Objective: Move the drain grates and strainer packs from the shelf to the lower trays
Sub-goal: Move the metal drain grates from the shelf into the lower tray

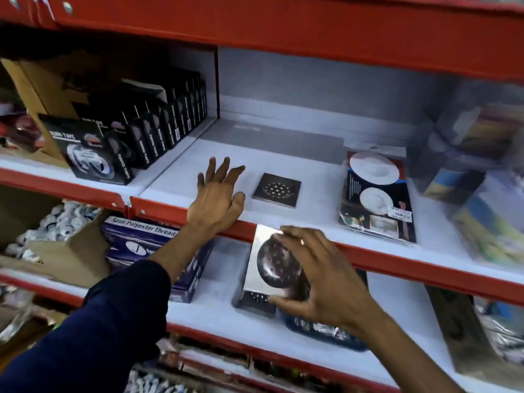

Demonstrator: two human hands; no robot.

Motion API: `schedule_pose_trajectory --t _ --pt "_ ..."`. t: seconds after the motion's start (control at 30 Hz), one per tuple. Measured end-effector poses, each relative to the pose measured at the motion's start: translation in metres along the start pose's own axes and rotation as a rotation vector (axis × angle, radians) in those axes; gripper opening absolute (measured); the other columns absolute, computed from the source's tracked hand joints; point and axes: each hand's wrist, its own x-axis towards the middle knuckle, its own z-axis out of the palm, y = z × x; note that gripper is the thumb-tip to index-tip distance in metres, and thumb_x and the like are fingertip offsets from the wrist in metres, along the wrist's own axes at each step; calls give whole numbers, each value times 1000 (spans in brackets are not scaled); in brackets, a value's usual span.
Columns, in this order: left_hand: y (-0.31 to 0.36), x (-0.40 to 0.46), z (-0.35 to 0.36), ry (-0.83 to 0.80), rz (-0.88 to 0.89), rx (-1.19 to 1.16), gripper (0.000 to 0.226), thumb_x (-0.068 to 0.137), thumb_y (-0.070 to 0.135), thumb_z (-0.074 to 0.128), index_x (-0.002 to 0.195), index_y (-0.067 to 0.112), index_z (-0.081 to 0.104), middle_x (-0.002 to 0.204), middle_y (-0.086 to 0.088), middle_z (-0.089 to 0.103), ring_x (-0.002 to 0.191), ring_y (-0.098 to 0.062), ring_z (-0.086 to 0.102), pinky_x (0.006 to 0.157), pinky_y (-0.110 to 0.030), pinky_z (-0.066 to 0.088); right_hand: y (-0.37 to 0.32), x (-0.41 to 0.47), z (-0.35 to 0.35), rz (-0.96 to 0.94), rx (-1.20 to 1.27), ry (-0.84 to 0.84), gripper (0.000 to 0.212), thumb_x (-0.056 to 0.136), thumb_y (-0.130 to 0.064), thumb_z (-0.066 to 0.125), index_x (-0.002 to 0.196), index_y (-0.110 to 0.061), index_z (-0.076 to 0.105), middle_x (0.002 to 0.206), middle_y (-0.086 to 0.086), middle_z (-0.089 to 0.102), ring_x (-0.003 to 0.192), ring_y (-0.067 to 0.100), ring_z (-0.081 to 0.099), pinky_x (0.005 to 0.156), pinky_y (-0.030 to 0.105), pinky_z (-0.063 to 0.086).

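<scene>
A dark navy sleeve [85, 344] covers the left arm (the right looks bare, perhaps ringed).

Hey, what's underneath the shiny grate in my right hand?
Under the shiny grate in the right hand lies a dark perforated grate. Most is covered.

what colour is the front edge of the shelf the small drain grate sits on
Red-orange, seen in the head view: the shelf's front edge runs below the dark square drain grate.
</scene>
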Motion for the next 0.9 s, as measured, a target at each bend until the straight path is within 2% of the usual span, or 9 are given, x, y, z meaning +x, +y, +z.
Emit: schedule_pose_trajectory --t 0.13,0.3,0.37,0.47,0.6,0.77,0.87,0.9 --pt "4 0 -2 4 -1 11 71 78 31 34 148 23 28 163 -13 15 152 -31 -2 121 -62 7 1 -15 52 -47 -1 -18 89 74 -73 58 146 -25 38 151 -3 41 137 16 39 112 29 34" --pt "3 0 -1 -3 -11 17 71 78 31 34 148 23 29 163 -13 16 152 -31 -1 121 -61 8 21 6 123 82 29 -168 92 74 -73 51 148 -22 29 154 3 36 139 24 37 111 43 43" --pt "2 1 -1 -1 -20 22 70 78 31 35 148 23 29 163 -12 17 152 -30 -1 121 -60 9 30 24 145 168 43 -234 94 73 -74 48 148 -19 30 153 6 38 139 27 37 110 41 43" --pt "2 2 0 7 -20 25 69 78 30 36 147 23 31 162 -13 20 152 -30 2 121 -60 11 44 53 183 261 64 -362 88 73 -59 66 144 -16 35 144 9 46 129 29 48 104 37 45" --pt "1 3 0 17 -23 21 69 77 30 37 146 22 33 161 -12 24 152 -29 5 121 -60 15 50 72 220 262 54 -567 72 74 -53 72 129 -12 49 129 12 57 117 32 56 102 38 47" --pt "1 3 0 18 -30 24 70 76 29 39 146 22 34 160 -11 25 152 -28 5 120 -59 16 50 70 237 295 34 -560 88 73 -49 77 141 -9 37 140 14 48 128 35 47 113 40 36" --pt "1 4 0 12 -28 38 71 76 30 37 146 24 33 161 -11 25 152 -28 5 120 -59 16 49 63 220 231 26 -491 94 76 -50 72 149 -9 29 150 13 39 138 34 38 116 40 32" --pt "1 4 1 12 -27 43 71 76 30 37 146 24 32 161 -11 24 152 -28 5 120 -60 16 47 59 209 193 30 -437 90 79 -48 69 150 -11 28 152 11 38 138 32 38 115 39 34"
